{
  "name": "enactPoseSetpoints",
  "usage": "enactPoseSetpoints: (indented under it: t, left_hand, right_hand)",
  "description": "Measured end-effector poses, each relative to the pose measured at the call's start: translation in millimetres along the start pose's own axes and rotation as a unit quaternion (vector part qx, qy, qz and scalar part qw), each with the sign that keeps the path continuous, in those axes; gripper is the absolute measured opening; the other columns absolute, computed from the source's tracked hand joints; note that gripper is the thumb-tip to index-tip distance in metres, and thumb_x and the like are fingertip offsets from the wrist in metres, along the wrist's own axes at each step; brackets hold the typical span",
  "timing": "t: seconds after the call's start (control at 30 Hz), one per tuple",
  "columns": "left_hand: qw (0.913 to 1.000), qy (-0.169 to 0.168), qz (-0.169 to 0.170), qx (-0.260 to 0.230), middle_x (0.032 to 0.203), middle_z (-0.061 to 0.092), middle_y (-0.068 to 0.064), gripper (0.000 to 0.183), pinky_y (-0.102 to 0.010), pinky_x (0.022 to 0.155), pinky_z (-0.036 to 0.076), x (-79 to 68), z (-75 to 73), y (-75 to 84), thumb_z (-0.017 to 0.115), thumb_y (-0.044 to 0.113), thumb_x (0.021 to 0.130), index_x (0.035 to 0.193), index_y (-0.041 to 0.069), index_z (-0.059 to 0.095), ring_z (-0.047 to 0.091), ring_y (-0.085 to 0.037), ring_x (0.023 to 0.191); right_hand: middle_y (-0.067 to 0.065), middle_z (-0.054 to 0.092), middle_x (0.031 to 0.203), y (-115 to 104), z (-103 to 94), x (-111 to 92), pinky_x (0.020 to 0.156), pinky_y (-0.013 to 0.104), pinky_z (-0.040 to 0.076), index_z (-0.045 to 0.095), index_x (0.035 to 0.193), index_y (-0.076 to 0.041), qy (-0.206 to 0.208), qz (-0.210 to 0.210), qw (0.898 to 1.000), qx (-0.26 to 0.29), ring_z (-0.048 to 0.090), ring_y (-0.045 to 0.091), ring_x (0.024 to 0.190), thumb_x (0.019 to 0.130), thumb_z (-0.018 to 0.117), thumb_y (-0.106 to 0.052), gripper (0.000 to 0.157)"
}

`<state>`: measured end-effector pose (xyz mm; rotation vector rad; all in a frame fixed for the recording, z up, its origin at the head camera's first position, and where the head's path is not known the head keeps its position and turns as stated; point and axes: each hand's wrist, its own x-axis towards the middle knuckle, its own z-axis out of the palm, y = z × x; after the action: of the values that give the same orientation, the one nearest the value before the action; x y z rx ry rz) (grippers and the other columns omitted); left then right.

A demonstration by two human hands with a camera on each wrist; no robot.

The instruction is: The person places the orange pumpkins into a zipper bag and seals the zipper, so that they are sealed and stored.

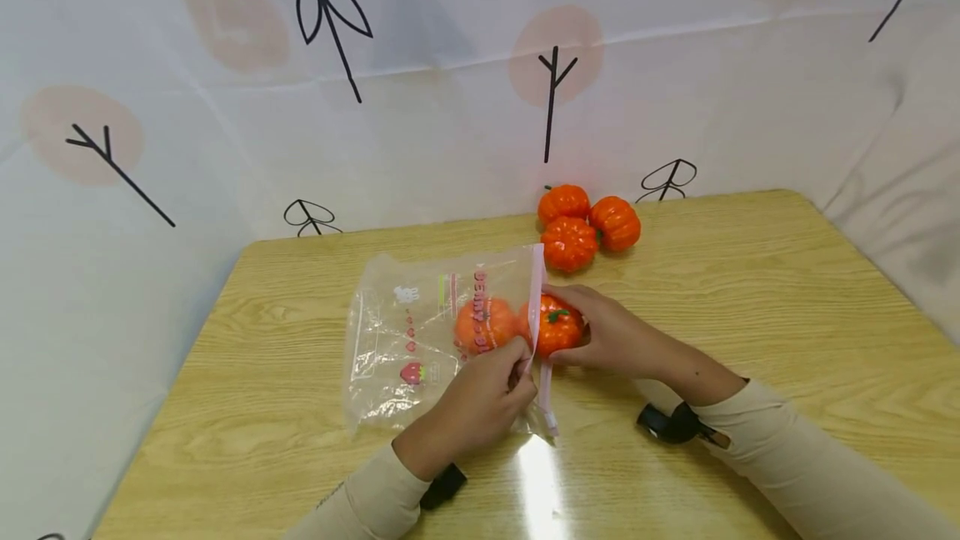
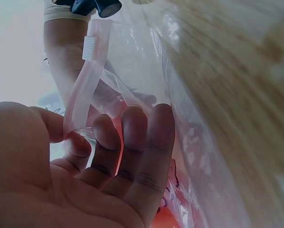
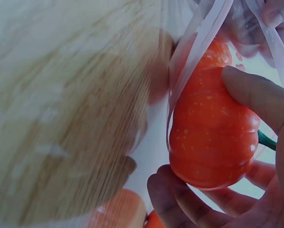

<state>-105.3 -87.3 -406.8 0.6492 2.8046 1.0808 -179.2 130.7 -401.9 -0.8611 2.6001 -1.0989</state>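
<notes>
A clear zip bag [image 1: 375, 323] with pink print lies on the table, its pink-edged mouth facing right. One small orange pumpkin [image 1: 480, 330] shows through the plastic inside. My left hand [image 1: 480, 398] pinches the bag's edge near the mouth; in the left wrist view the thumb and index finger meet on the pink zip strip [image 2: 80, 104]. With fingers and thumb around it, my right hand [image 1: 615, 336] holds a second pumpkin [image 3: 213, 133] with a green stem, partly inside the mouth. A white zip slider [image 2: 89, 48] sits at the strip's end.
Behind the bag's mouth, three more orange pumpkins [image 1: 570, 244] stand clustered near the table's back edge. A patterned white cloth [image 1: 450, 132] hangs behind the wooden table [image 1: 750, 290]. Black wrist devices [image 1: 667, 423] sit under both forearms.
</notes>
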Motion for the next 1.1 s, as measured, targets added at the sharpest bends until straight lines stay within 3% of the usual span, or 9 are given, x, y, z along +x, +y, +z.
enactPoseSetpoints:
  t: [0.47, 0.83, 0.93, 1.1]
  left_hand:
    - [0.9997, -0.019, 0.009, -0.010, 0.070, 0.040, 0.009, 0.013, -0.018, 0.055, 0.031, -0.8, 1.0, -0.9, 0.055, 0.013, 0.088, 0.084, 0.020, 0.046, 0.040, -0.002, 0.063]
    - [0.9988, -0.040, 0.022, -0.019, 0.069, 0.039, 0.008, 0.012, -0.017, 0.053, 0.029, -1.2, 1.3, 1.1, 0.055, 0.011, 0.087, 0.085, 0.019, 0.046, 0.037, -0.002, 0.061]
    - [0.9986, -0.040, 0.030, -0.016, 0.069, 0.038, 0.008, 0.012, -0.017, 0.053, 0.028, -1.1, 1.3, 1.7, 0.055, 0.011, 0.087, 0.085, 0.018, 0.046, 0.037, -0.001, 0.061]
    - [0.9983, -0.046, 0.033, -0.016, 0.068, 0.038, 0.009, 0.012, -0.017, 0.053, 0.028, -1.1, 0.4, 2.6, 0.055, 0.011, 0.087, 0.085, 0.018, 0.046, 0.036, -0.001, 0.061]
  right_hand:
    - [0.018, 0.052, 0.143, -0.4, 5.1, 0.7, 0.106, 0.056, 0.045, 0.042, 0.150, -0.009, 0.007, -0.022, 1.000, 0.010, 0.051, 0.036, 0.131, 0.079, 0.085, -0.027, 0.085]
    - [0.010, 0.054, 0.144, -0.4, 7.5, 3.1, 0.109, 0.051, 0.044, 0.042, 0.149, -0.009, 0.006, -0.021, 1.000, 0.018, 0.054, 0.028, 0.129, 0.077, 0.087, -0.025, 0.087]
    - [0.010, 0.057, 0.140, 0.2, 8.0, 3.7, 0.105, 0.048, 0.048, 0.040, 0.150, -0.008, 0.005, -0.018, 1.000, 0.024, 0.057, 0.025, 0.123, 0.077, 0.087, -0.028, 0.089]
    - [0.011, 0.064, 0.125, 1.6, 7.5, 4.0, 0.083, 0.033, 0.057, 0.037, 0.149, -0.005, -0.003, 0.003, 0.999, 0.032, 0.062, 0.020, 0.100, 0.077, 0.087, -0.030, 0.091]
